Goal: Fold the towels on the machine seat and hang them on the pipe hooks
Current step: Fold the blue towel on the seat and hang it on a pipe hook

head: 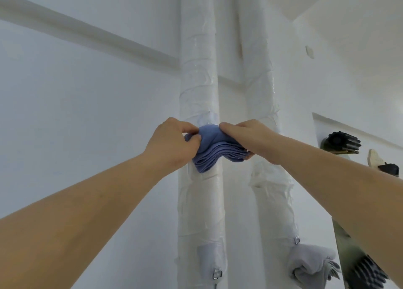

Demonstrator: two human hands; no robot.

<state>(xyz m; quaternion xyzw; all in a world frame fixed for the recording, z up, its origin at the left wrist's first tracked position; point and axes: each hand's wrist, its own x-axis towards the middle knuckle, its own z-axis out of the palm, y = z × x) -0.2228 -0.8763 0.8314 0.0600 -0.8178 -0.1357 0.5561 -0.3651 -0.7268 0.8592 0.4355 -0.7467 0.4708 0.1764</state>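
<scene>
A folded blue towel [214, 148] is held up against the left white wrapped pipe [198, 75], just under a clear adhesive hook pad [207, 119]. My left hand [172, 141] grips the towel's left end, thumb and fingers curled round it. My right hand [246, 137] grips the right end from above. The hook itself is hidden behind the towel. Lower down, a folded grey towel [311, 264] hangs from a metal hook [296, 240] on the right pipe [259, 75].
A bare metal hook [217, 274] on a pad sits low on the left pipe. Black ribbed grips [342, 141] and a machine bar [349, 251] stand at the right. White walls surround the pipes.
</scene>
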